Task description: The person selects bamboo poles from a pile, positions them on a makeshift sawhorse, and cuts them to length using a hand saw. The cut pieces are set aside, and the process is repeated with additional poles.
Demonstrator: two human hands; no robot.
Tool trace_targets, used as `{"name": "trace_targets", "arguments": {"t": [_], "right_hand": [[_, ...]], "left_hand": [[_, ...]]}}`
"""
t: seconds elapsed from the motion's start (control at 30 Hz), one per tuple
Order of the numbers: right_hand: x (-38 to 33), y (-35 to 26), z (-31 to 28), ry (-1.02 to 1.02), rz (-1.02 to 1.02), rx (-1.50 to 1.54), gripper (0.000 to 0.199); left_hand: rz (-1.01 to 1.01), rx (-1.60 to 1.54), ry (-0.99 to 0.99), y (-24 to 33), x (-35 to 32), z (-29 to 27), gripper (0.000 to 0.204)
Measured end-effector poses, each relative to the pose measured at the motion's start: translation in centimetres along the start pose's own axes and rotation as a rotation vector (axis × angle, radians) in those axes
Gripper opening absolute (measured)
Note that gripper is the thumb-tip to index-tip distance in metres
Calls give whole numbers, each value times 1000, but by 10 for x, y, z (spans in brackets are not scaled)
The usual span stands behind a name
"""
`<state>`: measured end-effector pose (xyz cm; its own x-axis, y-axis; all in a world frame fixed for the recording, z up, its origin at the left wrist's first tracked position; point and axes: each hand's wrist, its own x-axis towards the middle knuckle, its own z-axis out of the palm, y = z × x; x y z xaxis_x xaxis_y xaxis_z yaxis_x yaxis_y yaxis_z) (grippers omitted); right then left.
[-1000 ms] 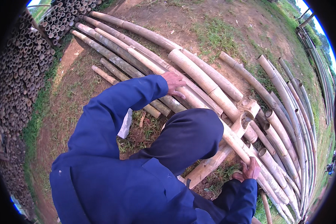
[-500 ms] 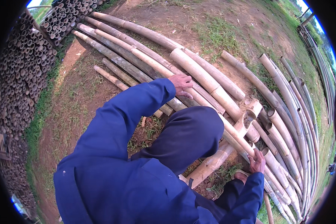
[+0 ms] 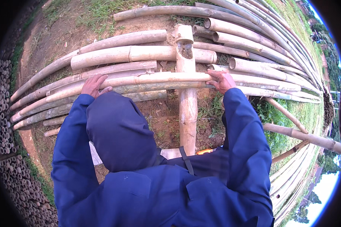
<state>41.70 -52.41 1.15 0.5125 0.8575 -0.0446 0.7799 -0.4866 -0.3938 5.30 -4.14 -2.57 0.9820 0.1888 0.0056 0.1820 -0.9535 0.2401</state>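
Note:
A long pale bamboo pole lies sideways in front of me, crossing a thick bamboo post whose upper part has an open cut-out. My left hand rests over the pole beside my raised knee, fingers curled round it. At the pole's right end, just past the post, my right hand is closed on it with the fingers over the top. A greenish-grey bamboo pole runs close along its near side. Beyond, a thicker bamboo length passes behind the post. My palms' undersides are hidden.
More bamboo poles spread across the ground at the far right. Stacked bamboo ends form a pile at the left. A slanting bamboo rail stands at the right, near leaning struts. Something orange lies near my lap.
My view has turned to the right, so the poles now run nearly level across it. Both hands remain on the same pole.

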Motion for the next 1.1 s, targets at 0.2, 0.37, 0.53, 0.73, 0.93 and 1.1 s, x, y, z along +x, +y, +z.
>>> {"name": "trace_targets", "arguments": {"t": [0.2,0.37,0.53,0.73,0.93,1.1], "right_hand": [[-4,-12,2,-58,-131,-221,76],[-22,-1,18,14,-92,-478,78],[-8,-7,3,-120,-119,-474,71],[8,-31,14,-98,-175,-495,81],[48,-132,64,-92,-288,-351,84],[103,-251,129,1,-424,-355,58]], "left_hand": [[123,73,-91,-2,12,8,97],[-48,98,-500,86,71,-15,102],[-80,69,-498,77,70,-8,95],[-68,70,-438,48,45,-11,93],[-142,141,-489,-47,-14,-48,86],[-392,198,-558,-115,-88,-74,108]]}}
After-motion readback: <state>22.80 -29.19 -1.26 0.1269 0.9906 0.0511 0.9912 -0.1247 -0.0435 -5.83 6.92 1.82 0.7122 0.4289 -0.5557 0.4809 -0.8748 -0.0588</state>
